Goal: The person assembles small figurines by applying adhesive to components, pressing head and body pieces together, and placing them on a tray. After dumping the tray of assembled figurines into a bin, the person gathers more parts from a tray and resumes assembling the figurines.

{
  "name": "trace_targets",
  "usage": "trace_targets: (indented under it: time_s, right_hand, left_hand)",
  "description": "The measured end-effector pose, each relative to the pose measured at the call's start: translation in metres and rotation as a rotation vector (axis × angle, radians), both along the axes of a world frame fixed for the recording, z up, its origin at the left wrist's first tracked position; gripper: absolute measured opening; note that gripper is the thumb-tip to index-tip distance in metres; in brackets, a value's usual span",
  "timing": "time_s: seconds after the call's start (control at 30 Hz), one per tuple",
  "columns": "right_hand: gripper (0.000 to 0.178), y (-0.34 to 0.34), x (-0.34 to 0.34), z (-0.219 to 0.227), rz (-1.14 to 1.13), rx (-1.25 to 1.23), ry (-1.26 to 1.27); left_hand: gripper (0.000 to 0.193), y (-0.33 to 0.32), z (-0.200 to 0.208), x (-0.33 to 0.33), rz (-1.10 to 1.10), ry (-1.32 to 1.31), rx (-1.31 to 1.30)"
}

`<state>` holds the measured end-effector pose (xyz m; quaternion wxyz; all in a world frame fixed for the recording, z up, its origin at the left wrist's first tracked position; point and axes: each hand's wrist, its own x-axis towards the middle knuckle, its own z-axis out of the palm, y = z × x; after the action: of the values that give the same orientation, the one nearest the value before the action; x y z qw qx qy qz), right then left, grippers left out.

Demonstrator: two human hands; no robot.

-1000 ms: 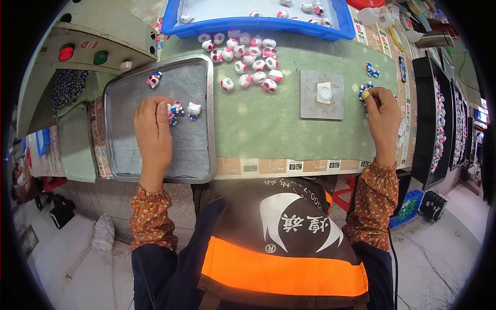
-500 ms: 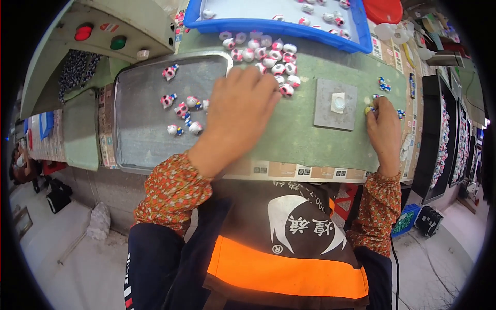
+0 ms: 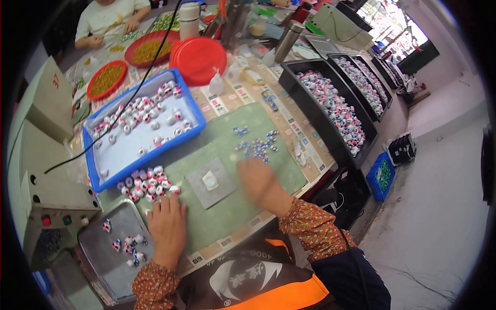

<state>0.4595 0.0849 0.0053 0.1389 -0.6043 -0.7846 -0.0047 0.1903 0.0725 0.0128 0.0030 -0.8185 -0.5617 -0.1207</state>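
My left hand (image 3: 166, 227) rests at the near edge of a cluster of small white-and-pink animal-shaped toy heads (image 3: 142, 183). Its fingers are bent and close together, with the tips turned down out of sight, so what they hold is hidden. My right hand (image 3: 258, 181), smeared by motion, is just on the near side of a loose pile of tiny blue-and-white toy body pieces (image 3: 258, 150). Between the hands lies a grey square plate (image 3: 219, 188) with a small whitish round piece (image 3: 210, 180) on it. At left, a metal tray (image 3: 103, 266) holds several figures (image 3: 129, 245) with heads and blue bodies.
A blue tray (image 3: 199, 121) of more heads stands beyond the green mat (image 3: 227, 124). Black bins (image 3: 297, 64) full of small pieces line the right. Red lids (image 3: 199, 59) and a machine (image 3: 57, 191) stand nearby; a black cable crosses above. Another person (image 3: 111, 23) sits across the table.
My view has swung right and up, bringing in the far table and bins. My right hand, earlier pinching near the small blue pieces, is now blurred beside them. My left hand stays by the heads.
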Motion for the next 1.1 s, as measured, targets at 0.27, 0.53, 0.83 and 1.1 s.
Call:
trace_targets:
  time_s: [0.27, 0.53, 0.83, 1.1]
  right_hand:
    - [0.019, -0.001, 0.002, 0.003, 0.026, 0.009, -0.017]
    - [0.018, -0.003, -0.001, 0.001, 0.067, 0.015, -0.052]
    - [0.021, 0.003, 0.012, -0.004, 0.052, -0.023, 0.366]
    - [0.013, 0.008, -0.014, 0.022, -0.012, -0.502, 0.948]
  left_hand:
    - [0.022, -0.008, -0.003, -0.012, 0.007, -0.221, -0.059]
    - [0.025, -0.015, -0.003, -0.017, -0.008, -0.208, -0.104]
    - [0.018, -0.03, 0.037, -0.031, 0.177, -1.132, -0.537]
    - [0.04, -0.058, 0.022, -0.026, 0.3, -1.765, -0.768]
